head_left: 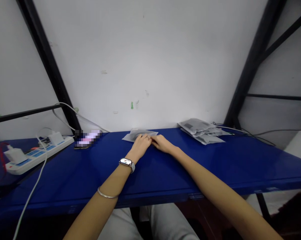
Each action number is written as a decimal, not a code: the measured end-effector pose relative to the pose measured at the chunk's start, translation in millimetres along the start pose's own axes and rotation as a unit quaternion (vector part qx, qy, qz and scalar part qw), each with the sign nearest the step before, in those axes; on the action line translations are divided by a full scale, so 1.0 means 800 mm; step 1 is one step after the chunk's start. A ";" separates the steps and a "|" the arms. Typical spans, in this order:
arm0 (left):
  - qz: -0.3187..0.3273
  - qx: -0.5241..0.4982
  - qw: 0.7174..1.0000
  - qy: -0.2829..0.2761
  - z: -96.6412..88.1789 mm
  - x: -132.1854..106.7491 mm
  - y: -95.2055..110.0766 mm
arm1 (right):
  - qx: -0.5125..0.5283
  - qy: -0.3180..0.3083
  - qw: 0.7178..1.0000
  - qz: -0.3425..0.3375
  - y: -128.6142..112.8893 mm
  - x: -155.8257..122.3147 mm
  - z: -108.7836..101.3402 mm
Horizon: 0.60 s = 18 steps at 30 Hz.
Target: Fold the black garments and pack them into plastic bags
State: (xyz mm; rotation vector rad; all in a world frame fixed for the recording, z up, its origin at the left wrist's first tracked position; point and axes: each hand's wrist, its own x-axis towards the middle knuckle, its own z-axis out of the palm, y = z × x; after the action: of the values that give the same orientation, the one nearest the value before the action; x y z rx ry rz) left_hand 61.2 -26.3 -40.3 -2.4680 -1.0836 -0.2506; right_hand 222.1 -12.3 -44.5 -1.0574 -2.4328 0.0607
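Note:
A small clear plastic pouch (pixel 136 134) lies flat on the blue table (pixel 165 173) near the wall. My left hand (pixel 140 145), with a watch and a bangle on its arm, rests on the pouch's near edge, fingers curled together against it. My right hand (pixel 161 143) touches the left one at the fingertips beside the pouch, fingers also drawn together. What the fingertips pinch is too small to make out.
A pile of similar grey pouches (pixel 202 130) lies at the back right, with cables (pixel 240 131) trailing off to the right. A white power strip (pixel 35 154) with chargers sits at the left, next to a blurred phone (pixel 87 138). Black frame struts rise on both sides.

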 end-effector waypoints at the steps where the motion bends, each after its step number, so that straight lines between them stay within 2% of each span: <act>1: -0.001 0.001 1.000 0.001 0.000 0.000 0.000 | -0.001 0.000 1.000 -0.004 0.000 0.000 -0.001; 4: -0.009 -0.003 1.000 0.006 0.002 0.001 -0.002 | -0.033 -0.010 0.999 0.007 -0.002 0.000 -0.009; 9: -0.027 -0.017 0.999 0.020 0.001 -0.001 -0.016 | -0.159 -0.042 0.982 0.091 0.006 -0.002 -0.023; 18: -0.113 0.010 0.990 0.081 0.003 -0.023 -0.064 | -0.266 0.016 0.937 0.226 0.060 -0.027 -0.044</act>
State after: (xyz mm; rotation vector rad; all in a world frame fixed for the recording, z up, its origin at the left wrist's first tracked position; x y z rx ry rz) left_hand 10.9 -6.6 -32.4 -2.2611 -1.2862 -0.4963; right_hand 282.9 0.8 -32.9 -1.8221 -2.1707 -0.4864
